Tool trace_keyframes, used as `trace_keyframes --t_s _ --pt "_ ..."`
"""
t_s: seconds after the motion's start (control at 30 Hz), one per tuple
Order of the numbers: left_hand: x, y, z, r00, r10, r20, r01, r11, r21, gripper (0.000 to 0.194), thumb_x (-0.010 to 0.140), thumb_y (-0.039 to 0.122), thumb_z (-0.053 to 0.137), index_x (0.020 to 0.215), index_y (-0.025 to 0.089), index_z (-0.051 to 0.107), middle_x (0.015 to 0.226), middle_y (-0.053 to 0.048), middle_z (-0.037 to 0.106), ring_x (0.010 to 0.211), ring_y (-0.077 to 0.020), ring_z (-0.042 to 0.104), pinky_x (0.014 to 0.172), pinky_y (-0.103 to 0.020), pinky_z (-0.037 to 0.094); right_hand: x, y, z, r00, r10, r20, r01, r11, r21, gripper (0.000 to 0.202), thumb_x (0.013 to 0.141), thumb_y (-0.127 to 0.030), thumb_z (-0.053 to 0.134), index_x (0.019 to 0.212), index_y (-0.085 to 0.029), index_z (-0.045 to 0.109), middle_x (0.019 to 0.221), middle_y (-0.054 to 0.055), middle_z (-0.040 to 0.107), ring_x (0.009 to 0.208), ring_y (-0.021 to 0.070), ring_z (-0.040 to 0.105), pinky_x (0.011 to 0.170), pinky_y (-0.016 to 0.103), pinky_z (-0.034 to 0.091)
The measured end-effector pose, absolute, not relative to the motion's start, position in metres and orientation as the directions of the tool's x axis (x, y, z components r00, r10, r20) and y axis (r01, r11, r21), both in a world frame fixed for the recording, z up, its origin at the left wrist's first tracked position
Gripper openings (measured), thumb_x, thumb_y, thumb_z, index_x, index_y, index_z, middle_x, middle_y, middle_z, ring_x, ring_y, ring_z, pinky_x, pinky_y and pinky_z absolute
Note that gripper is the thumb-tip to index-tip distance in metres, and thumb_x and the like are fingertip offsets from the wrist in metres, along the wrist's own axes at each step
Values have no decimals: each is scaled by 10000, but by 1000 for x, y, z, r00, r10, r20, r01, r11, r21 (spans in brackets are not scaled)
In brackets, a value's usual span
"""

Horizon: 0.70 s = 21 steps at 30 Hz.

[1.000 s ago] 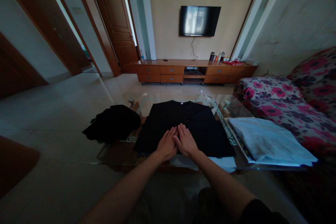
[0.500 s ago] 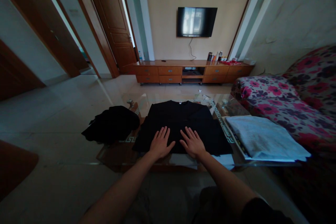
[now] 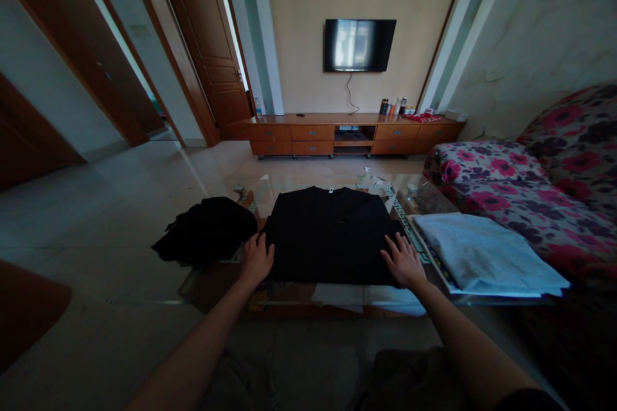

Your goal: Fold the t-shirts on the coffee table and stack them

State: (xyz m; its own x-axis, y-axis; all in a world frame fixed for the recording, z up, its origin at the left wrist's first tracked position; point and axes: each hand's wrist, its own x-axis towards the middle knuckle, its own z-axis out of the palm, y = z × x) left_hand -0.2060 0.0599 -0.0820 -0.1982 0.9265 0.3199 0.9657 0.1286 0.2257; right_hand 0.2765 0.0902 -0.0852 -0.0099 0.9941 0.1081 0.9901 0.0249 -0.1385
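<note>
A black T-shirt [image 3: 330, 244] lies folded on the glass coffee table [image 3: 299, 181], its neckline with a small white label at the far side. My left hand [image 3: 257, 261] rests at the shirt's left edge, fingers apart and pointing away from me. Over the right edge lies my right hand [image 3: 403, 261], fingers spread on the fabric. Neither hand grasps anything that I can see. A heap of black cloth [image 3: 207, 229] sits to the left of my left hand.
At the table's right lies a flat stack with a pale blue-white cover [image 3: 486, 253]. A flowered sofa [image 3: 506, 186] stands to the right. Beyond the table are a long wooden TV cabinet [image 3: 313, 135] with bottles on top and a wall-mounted television [image 3: 359, 45].
My hands have slid apart from the shirt's middle, the left one to its left edge and the right one to its right edge. The shirt's near sides look narrower.
</note>
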Motion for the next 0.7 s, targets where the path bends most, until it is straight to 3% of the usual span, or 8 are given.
trace_keyframes --t_s 0.1,0.23,0.37,0.7 --pt "-221 70 -75 -308 902 301 932 222 288 454 974 377 402 1267 93 599 1195 -211 646 1129 -325 604 1006 -457 448 272 99 -79 197 969 152 963 -162 -216 632 998 -545 332 1546 -240 412 1651 153 233 1462 386 290 1108 622 297" --pt "-238 81 -75 -330 908 259 907 229 353 345 960 379 434 1022 146 681 996 -149 678 986 -279 643 936 -385 484 277 110 -71 262 956 133 931 -214 -297 568 962 -480 407 1483 -277 501 1542 157 411 1357 420 392 1029 646 361" --pt "-237 86 -76 -317 902 292 904 194 381 296 950 368 464 970 185 696 987 -115 677 971 -248 647 918 -341 488 287 119 -71 279 957 81 905 -234 -354 527 921 -411 449 1410 -272 587 1449 130 521 1324 417 410 1032 651 359" --pt "-231 88 -64 -378 884 276 874 242 421 302 961 347 454 956 201 717 947 -109 743 865 -253 688 792 -324 483 297 125 -83 272 946 177 898 -184 -399 558 898 -322 438 1421 -185 577 1481 134 480 1292 374 453 1063 580 389"
